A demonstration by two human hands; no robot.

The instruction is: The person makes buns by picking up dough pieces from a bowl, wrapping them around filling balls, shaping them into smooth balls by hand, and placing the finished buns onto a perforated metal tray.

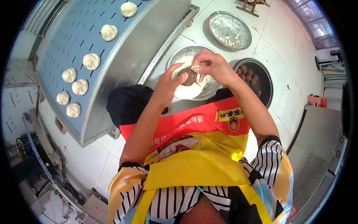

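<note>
Cradling the dough wrapper (186, 92), the left hand (167, 85) is resting its thumb on brown filling (189, 78), while the right hand (214, 67) is pinching the wrapper's rim. Between them, the dough wrapper is hovering over a metal bowl (182, 51); brown balls (254, 80) are lying to their right.

Metal bowl (214, 89) partly hidden behind dough (186, 92), dark pan (265, 79) partly behind right forearm (252, 100), wooden stool (249, 11) cut off

Smooth matt dough (185, 92); rough filling (191, 77); metal counter (115, 71)
</note>
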